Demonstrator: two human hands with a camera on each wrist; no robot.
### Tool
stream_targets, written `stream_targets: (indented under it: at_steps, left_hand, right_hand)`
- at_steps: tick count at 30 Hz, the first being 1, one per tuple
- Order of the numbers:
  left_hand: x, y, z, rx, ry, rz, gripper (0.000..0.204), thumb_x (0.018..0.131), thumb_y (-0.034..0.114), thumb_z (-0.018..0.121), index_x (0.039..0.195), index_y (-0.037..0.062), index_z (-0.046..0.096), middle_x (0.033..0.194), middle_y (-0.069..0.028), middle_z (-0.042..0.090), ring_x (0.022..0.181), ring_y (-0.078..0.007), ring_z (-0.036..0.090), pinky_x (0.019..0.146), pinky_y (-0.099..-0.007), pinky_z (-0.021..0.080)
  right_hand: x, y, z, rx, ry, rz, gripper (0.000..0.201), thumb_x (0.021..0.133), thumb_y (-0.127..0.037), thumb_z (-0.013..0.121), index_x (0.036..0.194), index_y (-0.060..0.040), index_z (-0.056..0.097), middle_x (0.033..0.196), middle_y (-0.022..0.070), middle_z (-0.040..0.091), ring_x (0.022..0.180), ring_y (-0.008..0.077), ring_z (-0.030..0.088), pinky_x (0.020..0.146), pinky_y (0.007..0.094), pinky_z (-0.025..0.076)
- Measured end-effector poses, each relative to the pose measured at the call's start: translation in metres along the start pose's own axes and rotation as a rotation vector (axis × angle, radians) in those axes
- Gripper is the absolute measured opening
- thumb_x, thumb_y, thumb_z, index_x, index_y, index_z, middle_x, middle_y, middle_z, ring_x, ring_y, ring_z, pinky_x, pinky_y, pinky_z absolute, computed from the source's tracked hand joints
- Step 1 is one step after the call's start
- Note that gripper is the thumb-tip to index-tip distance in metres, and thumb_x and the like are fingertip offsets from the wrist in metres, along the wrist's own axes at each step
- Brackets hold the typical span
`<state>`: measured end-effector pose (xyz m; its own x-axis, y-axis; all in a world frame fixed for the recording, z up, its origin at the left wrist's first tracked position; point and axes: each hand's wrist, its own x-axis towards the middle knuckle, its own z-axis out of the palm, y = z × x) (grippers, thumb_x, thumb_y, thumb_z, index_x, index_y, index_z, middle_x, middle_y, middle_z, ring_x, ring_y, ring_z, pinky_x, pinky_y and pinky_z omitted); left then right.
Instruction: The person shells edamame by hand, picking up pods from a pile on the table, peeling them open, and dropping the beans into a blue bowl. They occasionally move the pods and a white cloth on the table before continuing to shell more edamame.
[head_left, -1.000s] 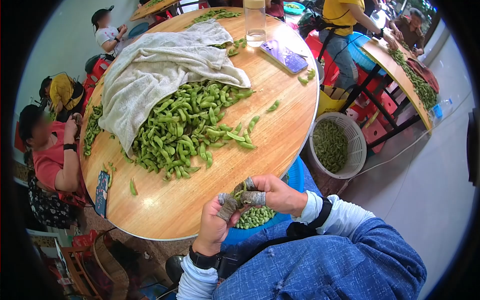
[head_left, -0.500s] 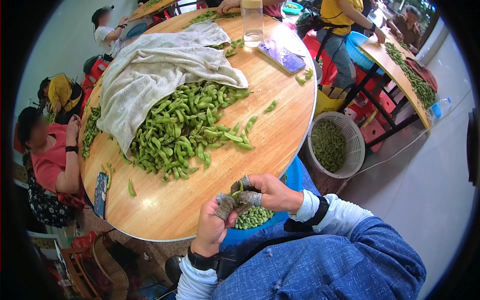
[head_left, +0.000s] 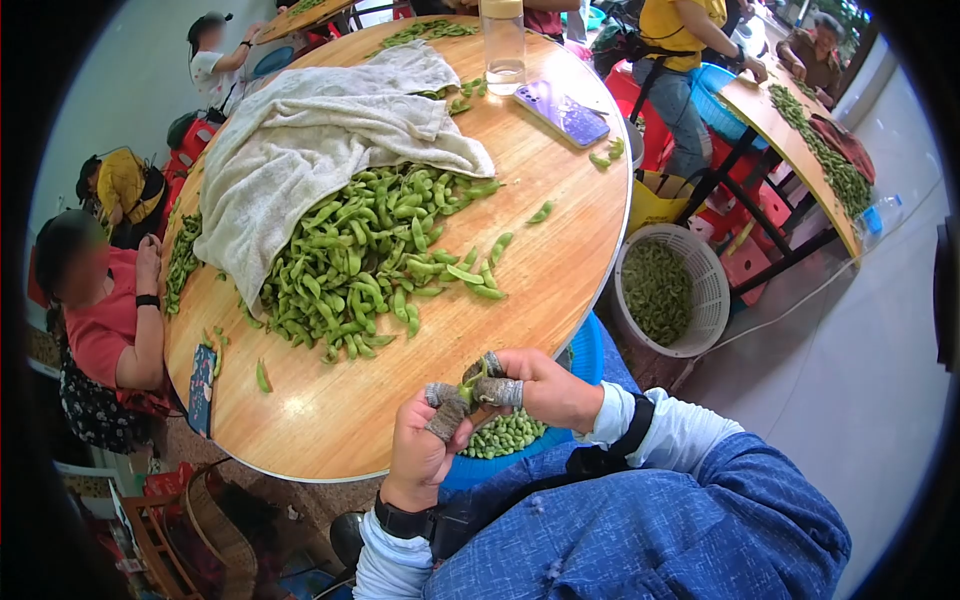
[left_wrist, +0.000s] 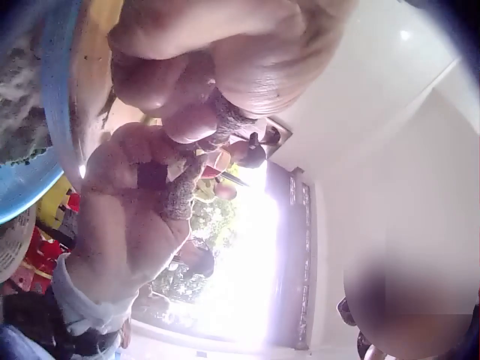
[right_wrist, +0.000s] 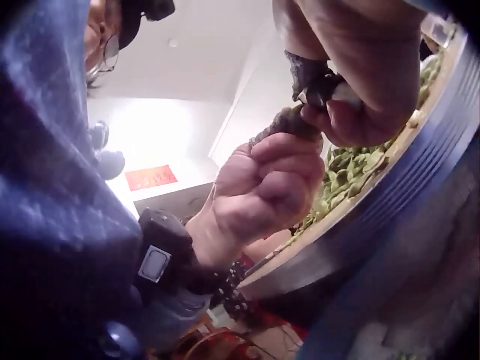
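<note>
In the head view a green pod is pinched between both hands, above the table's near edge. My left hand grips its left end with wrapped thumb and finger. The right hand, also with wrapped fingertips, pinches it from the right. Below them a blue basin holds shelled green beans. A large heap of pods lies on the round table, partly under a pale towel. In the right wrist view the left hand and right hand meet at the fingertips.
A bottle, a purple phone and a dark patterned phone stand or lie on the table. A white basket of pods is on the floor at the right. A person in pink sits at the left; others work farther off.
Both hands stay together over the basin, with small shifts of the fingers around the pod. At the table's far side, another person's hand came into view and has moved back.
</note>
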<state>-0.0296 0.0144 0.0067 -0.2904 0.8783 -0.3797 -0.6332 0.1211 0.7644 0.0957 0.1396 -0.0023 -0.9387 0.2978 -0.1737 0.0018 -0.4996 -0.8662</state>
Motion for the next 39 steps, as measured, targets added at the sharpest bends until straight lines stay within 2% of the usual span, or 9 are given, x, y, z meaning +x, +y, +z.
stream_targets:
  at_steps: [3,6,9,15,18,21,27,33,39]
  left_hand:
    - [-0.003,-0.004,0.007,0.611,0.092,0.246,0.022,0.077,0.014,0.064,0.086,0.0009,0.049,0.066,-0.0053,0.053,0.052,-0.0156,0.051,0.047,-0.0262,0.04]
    - [-0.006,0.004,0.016,1.516,0.122,0.795,0.022,0.069,0.001,0.06,0.088,-0.004,0.05,0.069,-0.0146,0.055,0.057,-0.0287,0.054,0.051,-0.0367,0.044]
    - [-0.004,0.002,0.015,1.62,0.073,0.854,0.024,0.064,0.001,0.061,0.084,-0.0043,0.05,0.069,-0.0188,0.054,0.061,-0.0375,0.053,0.053,-0.0419,0.044]
    - [0.004,-0.026,-0.009,1.091,0.034,0.706,0.027,0.066,0.01,0.071,0.082,-0.0008,0.051,0.064,-0.0107,0.056,0.056,-0.0245,0.057,0.051,-0.0325,0.044]
    - [0.001,-0.022,-0.006,1.251,0.042,0.732,0.026,0.066,0.005,0.062,0.089,-0.0029,0.05,0.068,-0.0144,0.053,0.057,-0.0352,0.053,0.05,-0.0389,0.043]
    - [-0.007,-0.01,0.01,1.329,0.235,0.84,0.035,0.065,0.006,0.062,0.096,-0.0047,0.049,0.068,-0.0138,0.052,0.056,-0.0334,0.052,0.049,-0.0379,0.043]
    - [0.003,-0.015,-0.004,1.455,0.127,1.215,0.037,0.068,0.003,0.06,0.102,-0.0071,0.047,0.073,-0.019,0.054,0.059,-0.0344,0.055,0.053,-0.0356,0.046]
    - [0.006,-0.027,0.006,1.027,0.312,0.997,0.019,0.081,0.003,0.049,0.099,-0.0038,0.05,0.077,-0.0129,0.058,0.062,-0.0217,0.058,0.053,-0.0286,0.046]
    - [-0.003,-0.01,0.01,0.133,0.251,0.312,0.01,0.087,0.008,0.044,0.088,0.0031,0.052,0.067,-0.0018,0.054,0.05,-0.0069,0.047,0.043,-0.0181,0.035]
  right_hand:
    - [-0.001,-0.001,0.001,0.096,-0.008,0.05,0.016,0.086,-0.011,0.052,0.096,0.0016,0.054,0.087,0.0025,0.059,0.082,0.0083,0.053,0.073,0.0235,0.044]
    - [-0.001,-0.003,0.004,0.044,-0.017,-0.023,0.016,0.086,-0.01,0.052,0.096,0.0021,0.054,0.088,0.0031,0.059,0.082,0.0084,0.053,0.073,0.0239,0.044]
    - [0.0,-0.001,0.004,-0.055,-0.035,-0.12,0.017,0.086,-0.01,0.052,0.097,0.0023,0.053,0.089,0.0034,0.059,0.082,0.0087,0.052,0.073,0.0242,0.044]
    - [-0.002,0.005,0.002,-0.064,-0.075,-0.2,0.017,0.087,-0.012,0.052,0.096,0.0025,0.053,0.088,0.0032,0.058,0.083,0.0084,0.052,0.074,0.0237,0.044]
    - [-0.001,0.004,0.001,-0.032,-0.079,-0.171,0.017,0.086,-0.011,0.052,0.096,0.0025,0.053,0.089,0.0031,0.058,0.083,0.0084,0.052,0.075,0.0238,0.044]
    - [0.0,0.003,0.004,0.07,-0.076,-0.116,0.017,0.086,-0.011,0.052,0.097,0.0025,0.054,0.09,0.0032,0.058,0.084,0.0083,0.052,0.076,0.0242,0.044]
    - [0.0,0.004,0.014,0.038,-0.043,-0.208,0.019,0.086,-0.01,0.051,0.1,0.0023,0.054,0.092,0.004,0.059,0.085,0.01,0.053,0.076,0.0247,0.044]
    - [-0.001,0.001,0.018,-0.218,0.031,-0.331,0.019,0.084,-0.008,0.053,0.1,0.0007,0.054,0.087,0.0074,0.06,0.081,0.0127,0.054,0.073,0.0266,0.044]
    - [-0.003,-0.006,0.018,-0.608,0.069,-0.434,0.014,0.076,-0.006,0.056,0.089,-0.0002,0.055,0.079,0.0184,0.058,0.073,0.0298,0.057,0.065,0.0329,0.044]
